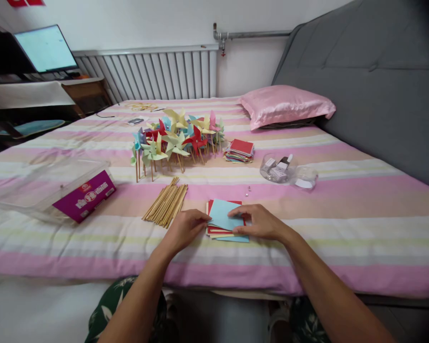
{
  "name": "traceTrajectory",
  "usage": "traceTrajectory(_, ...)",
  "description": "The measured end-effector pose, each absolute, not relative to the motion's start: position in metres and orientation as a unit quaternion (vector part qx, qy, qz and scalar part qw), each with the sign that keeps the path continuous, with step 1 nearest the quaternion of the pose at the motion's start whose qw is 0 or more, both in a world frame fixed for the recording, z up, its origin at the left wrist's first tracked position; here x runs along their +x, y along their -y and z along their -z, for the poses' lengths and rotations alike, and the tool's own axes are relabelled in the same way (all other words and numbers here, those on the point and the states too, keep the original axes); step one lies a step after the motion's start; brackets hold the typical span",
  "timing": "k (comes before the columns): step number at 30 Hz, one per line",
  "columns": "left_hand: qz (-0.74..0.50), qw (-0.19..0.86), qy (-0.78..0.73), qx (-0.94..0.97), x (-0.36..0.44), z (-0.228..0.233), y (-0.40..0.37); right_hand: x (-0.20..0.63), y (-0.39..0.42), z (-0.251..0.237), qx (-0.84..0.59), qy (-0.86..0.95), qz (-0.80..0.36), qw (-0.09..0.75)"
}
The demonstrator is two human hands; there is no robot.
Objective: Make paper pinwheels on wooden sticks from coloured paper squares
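A light blue paper square (223, 213) lies slightly turned on top of a small stack of red, cream and blue paper squares (221, 230) near the bed's front edge. My left hand (186, 227) has its fingertips pinched together at the blue square's left corner. From the other side, my right hand (259, 221) grips the blue square's right part, with its index finger lying on top and its thumb near the lower edge. Whether either hand also holds sheets underneath is hidden. Left of the stack lies a pile of thin wooden sticks (167, 205).
Many paper pinwheels on sticks (177, 140) stand behind the pile. A second stack of paper squares (240, 150) lies to their right, near a clear round container (278, 167) with small boxes and its lid (303, 178). A clear plastic box (46, 183) sits left; a pink pillow (288, 105) lies behind.
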State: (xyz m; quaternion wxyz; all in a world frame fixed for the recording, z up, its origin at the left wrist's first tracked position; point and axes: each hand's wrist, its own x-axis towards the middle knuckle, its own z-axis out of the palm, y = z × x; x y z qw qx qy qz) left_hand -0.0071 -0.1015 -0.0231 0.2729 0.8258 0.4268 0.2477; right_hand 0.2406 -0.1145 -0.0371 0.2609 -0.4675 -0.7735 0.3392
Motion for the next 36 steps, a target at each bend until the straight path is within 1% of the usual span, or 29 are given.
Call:
traceTrajectory(6, -0.249, 0.255, -0.439, 0.825, -0.003, 0.025, 0.104, 0.239, 0.115, 0.034, -0.467, 0.761, -0.364, 0.265)
traceTrajectory(12, -0.273, 0.243, -0.435, 0.823, 0.002, 0.029, 0.104, 0.239, 0.115, 0.033, -0.468, 0.763, -0.365, 0.258)
traceTrajectory(21, -0.304, 0.172, -0.441, 0.827, 0.014, 0.037, 0.106, 0.237, 0.117, 0.031, -0.473, 0.765, -0.346, 0.267)
traceTrajectory(29, -0.355, 0.180, -0.481, 0.781, 0.022, 0.036, 0.109, 0.224, 0.119, 0.030, -0.516, 0.762, -0.270, 0.285)
traceTrajectory(31, -0.378, 0.153, -0.496, 0.767, 0.024, 0.035, 0.112, 0.223, 0.118, 0.033, -0.526, 0.758, -0.255, 0.290)
traceTrajectory(33, -0.411, 0.092, -0.501, 0.756, 0.026, 0.033, 0.118, 0.223, 0.117, 0.035, -0.530, 0.758, -0.241, 0.293)
traceTrajectory(35, -0.435, 0.028, -0.479, 0.762, 0.030, 0.032, 0.127, 0.223, 0.116, 0.036, -0.531, 0.753, -0.240, 0.304)
traceTrajectory(36, -0.432, 0.017, -0.456, 0.778, 0.032, 0.032, 0.131, 0.224, 0.115, 0.036, -0.531, 0.748, -0.246, 0.313)
